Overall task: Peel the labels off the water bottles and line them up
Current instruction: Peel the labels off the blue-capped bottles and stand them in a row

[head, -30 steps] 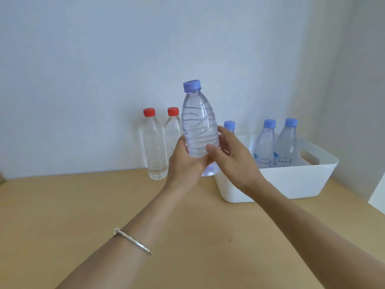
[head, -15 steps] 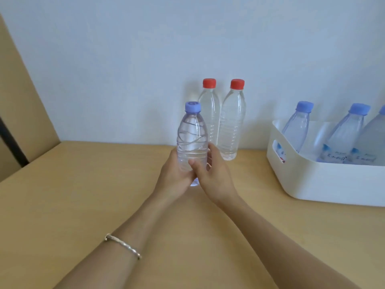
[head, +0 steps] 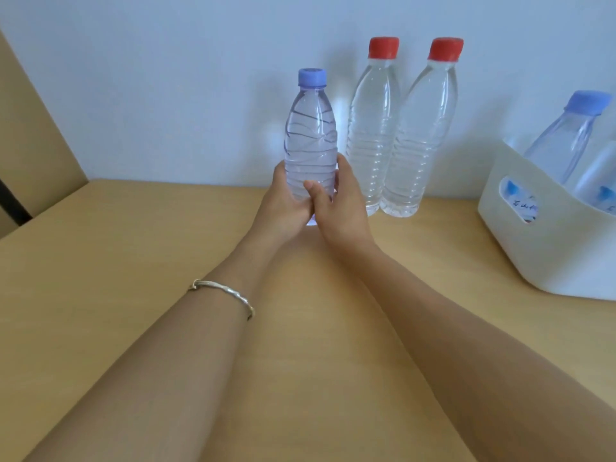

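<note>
- Pale wall [head: 150,95] behind, wooden counter [head: 116,261] in front; the camera looks down along both forearms.
- Blue-cap bottle [head: 310,141]: upright, no label on it, held low on its body. It sits just left of the two red-cap bottles [head: 373,128], which stand side by side against the wall, also bare.
- Left grip [head: 283,201] wraps the bottle's left side and right grip [head: 345,208] its right, thumb across the front. Both are grasping it.
- The two-handed low hold probably keeps it plumb for set-down.
- The bottle's base is hidden behind the hands, so I can't tell if it touches the counter.
- Judgement: this is the placing step. The spot extends the bare-bottle row leftward, so that row reads as the finished line.
- White bin [head: 550,255] at right holds more labelled bottles [head: 566,141]. It looks like the to-do stock, kept apart from the row.
- Risk: nudging the nearest red-cap bottle. They are tall with narrow bases and could tip.
</note>
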